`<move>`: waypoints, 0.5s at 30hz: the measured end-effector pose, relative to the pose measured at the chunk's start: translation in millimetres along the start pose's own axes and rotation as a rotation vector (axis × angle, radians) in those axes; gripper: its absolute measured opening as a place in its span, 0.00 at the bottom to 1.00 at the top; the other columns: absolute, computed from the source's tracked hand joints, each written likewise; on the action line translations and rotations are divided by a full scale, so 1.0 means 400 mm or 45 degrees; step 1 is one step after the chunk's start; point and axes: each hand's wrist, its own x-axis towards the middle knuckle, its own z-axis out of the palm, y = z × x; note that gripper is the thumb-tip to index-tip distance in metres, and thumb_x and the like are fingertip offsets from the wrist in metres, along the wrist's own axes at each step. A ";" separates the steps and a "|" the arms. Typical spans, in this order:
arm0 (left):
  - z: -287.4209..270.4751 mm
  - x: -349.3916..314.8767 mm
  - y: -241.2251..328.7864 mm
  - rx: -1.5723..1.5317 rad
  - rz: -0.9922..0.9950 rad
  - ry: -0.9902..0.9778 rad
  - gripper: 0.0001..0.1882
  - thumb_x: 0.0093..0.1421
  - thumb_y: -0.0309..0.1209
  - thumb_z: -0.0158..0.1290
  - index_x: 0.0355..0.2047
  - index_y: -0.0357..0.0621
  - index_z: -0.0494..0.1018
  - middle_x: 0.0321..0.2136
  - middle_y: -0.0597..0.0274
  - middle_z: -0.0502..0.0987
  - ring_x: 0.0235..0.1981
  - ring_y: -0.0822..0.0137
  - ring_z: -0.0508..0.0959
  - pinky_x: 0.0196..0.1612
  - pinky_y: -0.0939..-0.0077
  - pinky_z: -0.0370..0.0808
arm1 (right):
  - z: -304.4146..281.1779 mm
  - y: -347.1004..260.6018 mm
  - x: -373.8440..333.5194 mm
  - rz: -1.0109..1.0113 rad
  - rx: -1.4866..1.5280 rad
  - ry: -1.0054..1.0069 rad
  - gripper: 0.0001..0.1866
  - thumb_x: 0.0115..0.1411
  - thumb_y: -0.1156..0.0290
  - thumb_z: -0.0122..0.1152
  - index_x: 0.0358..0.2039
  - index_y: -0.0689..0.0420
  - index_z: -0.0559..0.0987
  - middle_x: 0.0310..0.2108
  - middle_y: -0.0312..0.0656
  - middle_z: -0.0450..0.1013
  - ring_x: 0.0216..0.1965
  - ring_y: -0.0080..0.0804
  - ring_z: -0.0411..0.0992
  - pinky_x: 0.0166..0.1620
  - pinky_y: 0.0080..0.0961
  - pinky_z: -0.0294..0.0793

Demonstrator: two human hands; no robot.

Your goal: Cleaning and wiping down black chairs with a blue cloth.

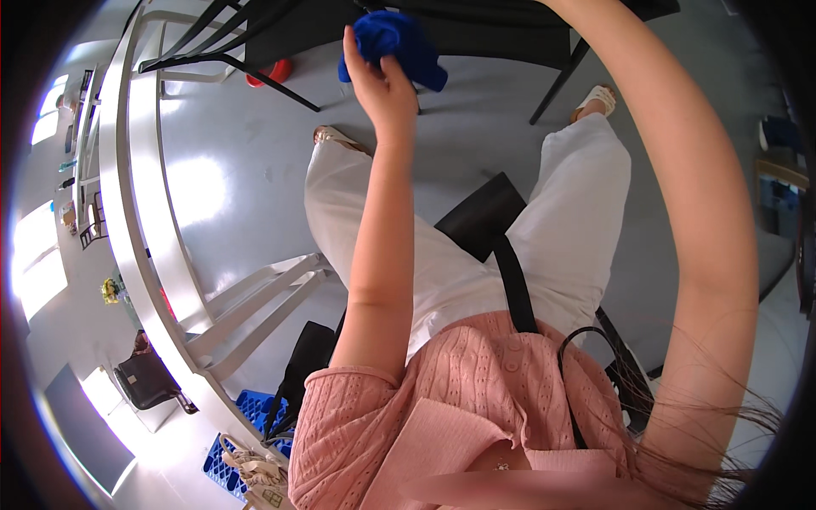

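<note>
Bunched blue cloth (399,47) is gripped by my left hand (384,98), raised at the top of the view. My thumb and a finger close around its near side, and its folds hang out to the right. The exact shape of the cloth item is hidden by its folds. My right forearm (680,110) arches up along the right side and leaves the view at the top edge, so my right hand is out of sight. Behind the blue cloth is a black fabric-covered piece of furniture (501,76) on thin black legs.
A white metal frame (157,170) curves along my left. On the grey floor lies a red round object (270,73). Blue plastic crates (223,467) with a beige bag (255,467) stand at lower left. A black pouch (481,212) hangs between my legs.
</note>
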 end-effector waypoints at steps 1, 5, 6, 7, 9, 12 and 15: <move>0.014 0.004 0.016 0.172 0.135 0.027 0.31 0.62 0.18 0.45 0.66 0.38 0.53 0.50 0.53 0.70 0.45 0.66 0.75 0.50 0.77 0.72 | 0.004 0.002 -0.001 -0.013 -0.003 0.032 0.29 0.63 0.48 0.51 0.27 0.65 0.83 0.28 0.61 0.76 0.33 0.57 0.76 0.40 0.44 0.74; 0.065 0.030 0.088 0.604 0.648 0.130 0.31 0.60 0.20 0.47 0.65 0.38 0.56 0.43 0.54 0.71 0.36 0.63 0.73 0.43 0.73 0.72 | 0.008 0.011 -0.003 -0.046 -0.022 0.083 0.28 0.62 0.50 0.52 0.26 0.65 0.83 0.27 0.60 0.76 0.32 0.56 0.76 0.38 0.43 0.75; 0.066 0.032 0.097 0.722 0.659 0.129 0.33 0.56 0.18 0.48 0.64 0.39 0.57 0.38 0.50 0.71 0.35 0.55 0.73 0.39 0.65 0.74 | 0.005 0.009 -0.005 -0.042 -0.021 0.087 0.28 0.62 0.50 0.52 0.26 0.65 0.83 0.27 0.60 0.76 0.32 0.56 0.76 0.38 0.43 0.75; 0.071 0.042 0.103 0.719 0.663 0.123 0.33 0.56 0.18 0.48 0.64 0.39 0.57 0.38 0.50 0.71 0.35 0.55 0.73 0.39 0.65 0.74 | 0.001 0.006 -0.006 -0.031 -0.024 0.059 0.28 0.62 0.50 0.52 0.26 0.65 0.83 0.27 0.60 0.76 0.32 0.56 0.76 0.38 0.43 0.75; 0.073 0.055 0.110 0.722 0.530 -0.015 0.27 0.57 0.22 0.47 0.59 0.42 0.64 0.49 0.39 0.69 0.49 0.41 0.73 0.50 0.55 0.73 | -0.004 -0.009 -0.008 -0.023 -0.028 0.022 0.27 0.62 0.50 0.52 0.26 0.65 0.83 0.27 0.60 0.76 0.31 0.55 0.76 0.38 0.43 0.75; 0.077 0.080 0.073 0.829 0.492 -0.062 0.25 0.57 0.20 0.45 0.57 0.35 0.65 0.52 0.37 0.66 0.53 0.40 0.69 0.53 0.57 0.71 | -0.002 -0.012 -0.006 0.015 -0.039 0.007 0.27 0.62 0.51 0.52 0.26 0.65 0.83 0.27 0.60 0.76 0.32 0.55 0.77 0.38 0.43 0.75; 0.070 0.121 0.072 0.902 0.436 -0.049 0.27 0.57 0.20 0.44 0.59 0.35 0.63 0.55 0.37 0.65 0.53 0.38 0.70 0.54 0.57 0.70 | 0.012 0.002 -0.001 0.042 -0.066 0.035 0.26 0.62 0.51 0.52 0.26 0.65 0.83 0.27 0.59 0.76 0.32 0.55 0.77 0.39 0.43 0.75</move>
